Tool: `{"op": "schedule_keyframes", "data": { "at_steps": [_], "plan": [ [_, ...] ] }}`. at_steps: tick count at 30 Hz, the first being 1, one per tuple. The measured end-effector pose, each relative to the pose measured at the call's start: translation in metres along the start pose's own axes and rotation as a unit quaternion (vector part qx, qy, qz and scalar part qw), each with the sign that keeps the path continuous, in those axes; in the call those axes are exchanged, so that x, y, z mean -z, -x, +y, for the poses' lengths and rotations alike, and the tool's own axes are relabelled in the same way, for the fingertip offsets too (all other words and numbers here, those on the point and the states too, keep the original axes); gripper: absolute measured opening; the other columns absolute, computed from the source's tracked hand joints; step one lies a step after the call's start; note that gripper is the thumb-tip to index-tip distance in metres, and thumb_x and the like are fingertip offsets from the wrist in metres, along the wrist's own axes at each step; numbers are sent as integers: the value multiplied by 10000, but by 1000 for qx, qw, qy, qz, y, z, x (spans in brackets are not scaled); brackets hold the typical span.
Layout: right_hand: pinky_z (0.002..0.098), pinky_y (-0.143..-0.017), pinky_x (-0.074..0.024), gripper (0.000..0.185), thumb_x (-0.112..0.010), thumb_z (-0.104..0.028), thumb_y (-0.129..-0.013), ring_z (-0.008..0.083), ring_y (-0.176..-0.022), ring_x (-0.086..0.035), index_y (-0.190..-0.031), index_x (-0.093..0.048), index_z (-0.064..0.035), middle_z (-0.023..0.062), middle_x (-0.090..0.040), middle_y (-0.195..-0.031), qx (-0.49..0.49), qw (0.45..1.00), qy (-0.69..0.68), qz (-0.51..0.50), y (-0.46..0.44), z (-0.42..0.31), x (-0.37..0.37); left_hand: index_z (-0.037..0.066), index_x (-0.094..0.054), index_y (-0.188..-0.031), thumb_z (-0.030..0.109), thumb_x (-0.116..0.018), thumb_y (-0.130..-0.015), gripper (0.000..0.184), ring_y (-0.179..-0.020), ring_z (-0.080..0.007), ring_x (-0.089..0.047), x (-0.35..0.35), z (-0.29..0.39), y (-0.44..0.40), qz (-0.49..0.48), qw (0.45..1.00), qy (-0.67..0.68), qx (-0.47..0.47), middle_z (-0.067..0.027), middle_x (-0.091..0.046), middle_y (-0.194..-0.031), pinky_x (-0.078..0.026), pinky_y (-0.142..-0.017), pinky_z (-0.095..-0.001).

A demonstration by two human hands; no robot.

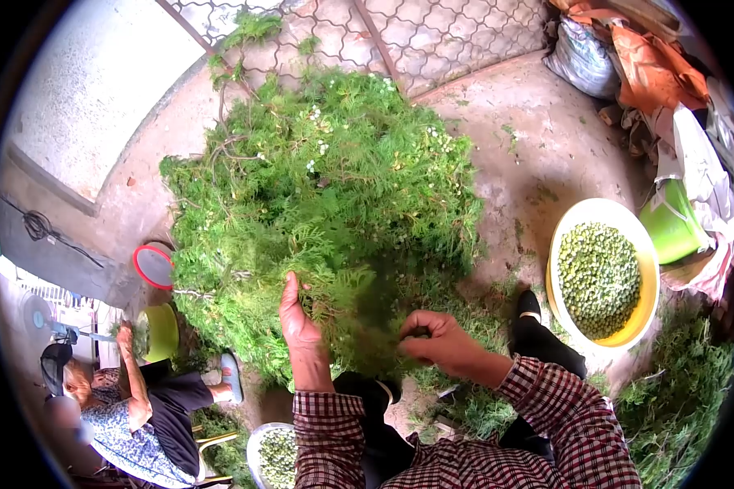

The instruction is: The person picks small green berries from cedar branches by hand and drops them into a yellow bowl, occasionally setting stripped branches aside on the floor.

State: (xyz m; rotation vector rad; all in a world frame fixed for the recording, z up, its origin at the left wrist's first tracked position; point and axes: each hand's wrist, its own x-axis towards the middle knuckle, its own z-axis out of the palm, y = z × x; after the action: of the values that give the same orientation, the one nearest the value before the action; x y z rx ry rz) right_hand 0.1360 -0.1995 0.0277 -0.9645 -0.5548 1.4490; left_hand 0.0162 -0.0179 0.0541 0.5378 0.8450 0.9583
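Observation:
My left hand (302,330) is closed round a feathery green conifer sprig (328,295), its thumb pointing up along the foliage. To the right of the sprig and apart from it, my right hand (442,344) has its fingers curled together in a pinch; what sits between the fingertips, if anything, I cannot make out. In front of both hands lies a large heap of conifer branches (383,171) with pale green cones among the fronds. Part of the sprig is blurred and merges with the heap behind it.
A yellow basin (648,306) of small green cones stands at right, and a pale bowl (257,456) of cones near my left sleeve. Another person (130,407) sits at left by a green bucket (161,332). Sacks (583,61) and a wire grate (457,33) lie beyond.

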Motion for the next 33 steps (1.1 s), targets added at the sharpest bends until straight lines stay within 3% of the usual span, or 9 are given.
{"op": "schedule_keyframes", "data": {
  "at_steps": [6, 11, 17, 20, 21, 23, 28, 31, 33],
  "plan": [
    [186, -456, -412, 76, -585, -37, -759, 40, -534, -487, -828, -552, -31, -6, -541, -678, -11, 999, 38, 10, 6, -7, 7, 90, -517, -821, 304, -638, -767, 252, -653, -168, -531, 12, -4, -13, -27, 998, -47, -33, -32, -546, -770, -475, -555, -311],
    [198, -450, -423, 78, -596, -45, -738, 63, -526, -519, -799, -569, -5, 34, -570, -691, 100, 977, 185, 29, 11, -6, 17, 158, -557, -945, 336, -642, -757, 273, -722, -88, -416, 8, -16, -10, 12, 995, -97, -22, 41, -484, -798, -268, -587, -234],
    [190, -440, -410, 61, -595, -48, -727, 58, -507, -512, -779, -589, -18, 30, -564, -608, -46, 995, 88, 8, 25, -21, 27, 152, -552, -911, 342, -643, -752, 265, -750, -104, -465, -2, -20, 1, -7, 990, -142, -16, 33, -509, -800, -357, -614, -268],
    [192, -431, -403, 68, -601, -57, -716, 53, -491, -503, -776, -593, -28, 20, -554, -567, -122, 976, 178, 19, 45, -17, 42, 139, -547, -871, 334, -637, -755, 245, -781, -153, -518, 4, -7, -13, 71, 994, -68, -58, 12, -539, -810, -435, -693, -337],
    [195, -432, -405, 67, -603, -61, -713, 54, -488, -502, -772, -593, -31, 20, -556, -569, -120, 978, 162, 46, 51, -21, 44, 132, -541, -838, 324, -626, -764, 223, -785, -205, -550, 7, -1, -15, 4, 994, -7, -107, -17, -562, -838, -467, -725, -416],
    [200, -433, -410, 66, -605, -69, -707, 54, -483, -500, -764, -593, -37, 19, -560, -573, -119, 980, 128, 98, 65, -28, 50, 127, -535, -820, 320, -612, -776, 212, -764, -217, -554, 25, 2, -29, -36, 994, 15, -105, -42, -568, -870, -485, -680, -433],
    [188, -478, -473, 239, -634, 15, -699, 74, -573, -542, -926, -595, -47, 45, -610, -782, 253, 958, 34, 132, 73, -53, 125, 113, -540, -883, 325, -598, -787, 240, -791, -216, -554, 25, -10, -18, -51, 994, 0, -97, -53, -565, -869, -487, -710, -407],
    [198, -519, -428, 218, -582, 108, -677, 77, -610, -491, -824, -605, -51, 2, -565, -752, 324, 888, 21, 327, 92, -65, 178, 99, -526, -1005, 333, -586, -795, 320, -806, -229, -552, 45, -19, -23, -148, 986, 31, -77, -72, -569, -887, -485, -695, -405],
    [205, -614, -438, 163, -534, 98, -706, 72, -668, -511, -808, -598, -13, 11, -583, -755, 398, 787, 167, 440, 113, -74, 211, 84, -522, -1018, 342, -584, -794, 347, -818, -242, -556, 14, -28, 19, -118, 991, 1, -67, -81, -570, -896, -485, -705, -409]
  ]
}}
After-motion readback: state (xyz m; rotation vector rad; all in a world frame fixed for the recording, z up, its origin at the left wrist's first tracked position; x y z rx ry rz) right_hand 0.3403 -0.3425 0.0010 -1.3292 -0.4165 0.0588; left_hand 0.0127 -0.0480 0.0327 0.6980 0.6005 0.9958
